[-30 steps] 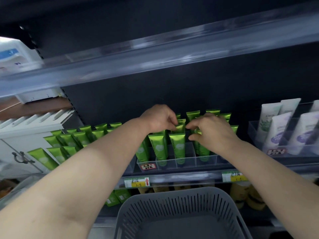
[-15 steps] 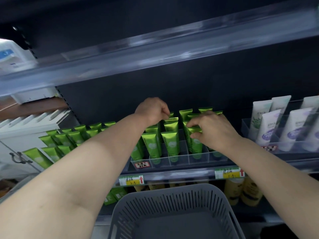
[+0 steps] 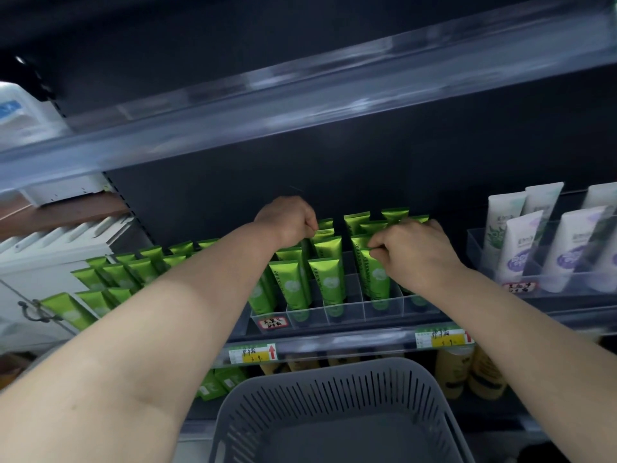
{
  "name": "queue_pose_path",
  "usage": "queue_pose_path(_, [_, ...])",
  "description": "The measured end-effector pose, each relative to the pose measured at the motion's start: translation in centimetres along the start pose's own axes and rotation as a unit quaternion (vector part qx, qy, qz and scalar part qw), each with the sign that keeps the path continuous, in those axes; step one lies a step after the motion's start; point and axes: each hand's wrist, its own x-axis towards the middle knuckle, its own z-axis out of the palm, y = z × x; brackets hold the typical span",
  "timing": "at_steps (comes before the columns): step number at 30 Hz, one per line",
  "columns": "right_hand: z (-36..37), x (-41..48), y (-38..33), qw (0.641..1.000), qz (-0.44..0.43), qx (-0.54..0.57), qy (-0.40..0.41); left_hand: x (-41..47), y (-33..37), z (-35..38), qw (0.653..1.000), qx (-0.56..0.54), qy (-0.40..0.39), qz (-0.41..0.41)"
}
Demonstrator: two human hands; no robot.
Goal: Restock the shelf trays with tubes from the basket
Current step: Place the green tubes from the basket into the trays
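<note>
A clear divided shelf tray (image 3: 347, 314) holds rows of upright green tubes (image 3: 329, 279). My left hand (image 3: 287, 222) reaches over the tray's left rows, fingers curled and pinching the top edge of a green tube (image 3: 305, 250). My right hand (image 3: 414, 252) is over the right rows and pinches the crimped top of another green tube (image 3: 375, 279). Below, close to me, the grey slotted basket (image 3: 337, 416) shows a bare bottom; no tubes are visible in it.
More green tubes (image 3: 110, 282) fill a tray to the left. White and purple tubes (image 3: 524, 248) stand in a clear tray at the right. A clear shelf edge (image 3: 300, 108) runs overhead. Yellow price labels (image 3: 257, 354) mark the shelf front; yellow bottles (image 3: 467, 369) sit below.
Both hands have shifted slightly deeper along the tube rows, fingers closing on tube tops. The view has drifted a little to the right.
</note>
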Motion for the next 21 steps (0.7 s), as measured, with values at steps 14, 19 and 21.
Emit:
queue_pose_path(14, [0.5, 0.1, -1.5, 1.0, 0.011, -0.007, 0.014, -1.6, 0.6, -0.4, 0.996, 0.04, -0.027, 0.069])
queue_pose_path(19, [0.3, 0.4, -1.7, 1.0, 0.01, -0.006, -0.015, -1.9, 0.3, -0.5, 0.997, 0.041, -0.029, 0.065])
queue_pose_path(21, [0.2, 0.4, -1.6, 0.999, 0.012, 0.004, -0.031, -1.8, 0.3, -0.4, 0.997, 0.036, -0.028, 0.064])
